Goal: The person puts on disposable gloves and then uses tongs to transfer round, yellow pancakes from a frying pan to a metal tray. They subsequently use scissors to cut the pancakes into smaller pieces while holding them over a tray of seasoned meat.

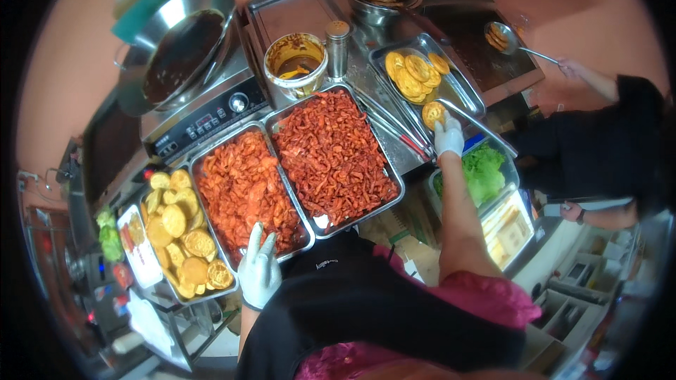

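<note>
My right hand [450, 136], in a white glove, grips a round golden flatbread [433, 114] at the near edge of a metal tray [459, 92]. More golden flatbreads [414, 74] lie piled in that tray. Over the near corner of a tray of orange-red meat strips [243, 184] is my left hand [260, 269], also gloved, its fingers apart and nothing visible in them. A second tray of darker red meat strips [332, 158] stands against its right side. On the left, another tray holds many flatbreads [182, 227].
Behind the meat trays stand a sauce bucket [296, 66], a metal shaker [337, 50] and an induction cooker [206, 119] under a tilted wok [182, 53]. Tongs [393, 121] lie beside them. A co-worker's hand [570, 67] holds a ladle [501, 38] of flatbreads near a fryer [459, 42]. Lettuce [481, 171] fills a bin.
</note>
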Action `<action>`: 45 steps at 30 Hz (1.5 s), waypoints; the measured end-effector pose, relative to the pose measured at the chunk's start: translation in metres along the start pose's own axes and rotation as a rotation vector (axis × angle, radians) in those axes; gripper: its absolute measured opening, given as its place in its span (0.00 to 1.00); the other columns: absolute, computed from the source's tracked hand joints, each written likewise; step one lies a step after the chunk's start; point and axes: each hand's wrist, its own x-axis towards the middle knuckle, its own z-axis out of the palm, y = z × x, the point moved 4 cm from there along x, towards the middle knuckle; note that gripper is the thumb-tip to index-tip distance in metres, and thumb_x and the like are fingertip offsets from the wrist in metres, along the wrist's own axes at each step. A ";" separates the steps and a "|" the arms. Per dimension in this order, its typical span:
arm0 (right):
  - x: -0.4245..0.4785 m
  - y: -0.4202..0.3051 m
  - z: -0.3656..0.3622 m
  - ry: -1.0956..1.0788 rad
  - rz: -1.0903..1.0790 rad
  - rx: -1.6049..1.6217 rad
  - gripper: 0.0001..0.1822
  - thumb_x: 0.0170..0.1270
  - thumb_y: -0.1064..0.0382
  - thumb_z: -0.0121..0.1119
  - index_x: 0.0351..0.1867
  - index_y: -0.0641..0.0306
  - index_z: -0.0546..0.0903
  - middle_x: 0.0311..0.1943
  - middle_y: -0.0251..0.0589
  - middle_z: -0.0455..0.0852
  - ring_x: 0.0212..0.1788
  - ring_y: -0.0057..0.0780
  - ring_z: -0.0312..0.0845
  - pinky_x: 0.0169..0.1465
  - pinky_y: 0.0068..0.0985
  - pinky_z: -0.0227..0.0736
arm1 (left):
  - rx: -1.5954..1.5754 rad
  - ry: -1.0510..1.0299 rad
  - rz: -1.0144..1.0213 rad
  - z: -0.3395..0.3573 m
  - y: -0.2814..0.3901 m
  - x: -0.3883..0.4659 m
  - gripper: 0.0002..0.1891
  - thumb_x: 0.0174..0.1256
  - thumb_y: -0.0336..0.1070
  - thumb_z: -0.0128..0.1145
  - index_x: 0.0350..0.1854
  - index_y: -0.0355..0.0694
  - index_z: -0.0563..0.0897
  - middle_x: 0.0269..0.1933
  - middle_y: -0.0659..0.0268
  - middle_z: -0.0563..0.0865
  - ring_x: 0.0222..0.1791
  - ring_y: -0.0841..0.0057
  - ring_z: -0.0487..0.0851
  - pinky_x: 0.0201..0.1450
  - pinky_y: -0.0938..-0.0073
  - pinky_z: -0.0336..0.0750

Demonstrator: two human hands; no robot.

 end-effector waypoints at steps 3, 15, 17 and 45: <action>0.063 0.016 0.002 0.044 0.047 0.072 0.29 0.73 0.53 0.63 0.72 0.59 0.77 0.65 0.58 0.80 0.67 0.52 0.77 0.71 0.39 0.70 | 0.040 -0.017 0.036 0.007 0.006 0.004 0.16 0.63 0.19 0.61 0.53 0.32 0.87 0.64 0.39 0.83 0.36 0.51 0.89 0.38 0.61 0.83; 0.235 -0.029 0.052 -0.193 0.095 -0.328 0.43 0.66 0.35 0.66 0.77 0.53 0.73 0.72 0.49 0.78 0.72 0.47 0.76 0.71 0.41 0.74 | 0.138 -0.275 -0.058 0.031 0.019 -0.003 0.22 0.59 0.15 0.57 0.56 0.36 0.84 0.63 0.38 0.83 0.33 0.62 0.91 0.35 0.66 0.85; 0.241 -0.032 0.052 -0.318 0.063 -0.337 0.34 0.69 0.40 0.64 0.69 0.56 0.81 0.66 0.54 0.83 0.68 0.50 0.80 0.68 0.43 0.76 | 0.151 -0.270 -0.058 0.037 0.022 -0.002 0.20 0.60 0.20 0.61 0.56 0.35 0.84 0.64 0.39 0.83 0.33 0.60 0.91 0.35 0.65 0.85; 0.217 -0.055 0.036 -0.413 0.260 0.501 0.32 0.76 0.39 0.58 0.63 0.66 0.83 0.42 0.44 0.90 0.28 0.31 0.87 0.34 0.26 0.79 | 0.131 -0.195 0.000 0.039 0.044 0.022 0.23 0.61 0.22 0.64 0.60 0.40 0.84 0.64 0.43 0.83 0.34 0.55 0.90 0.36 0.64 0.85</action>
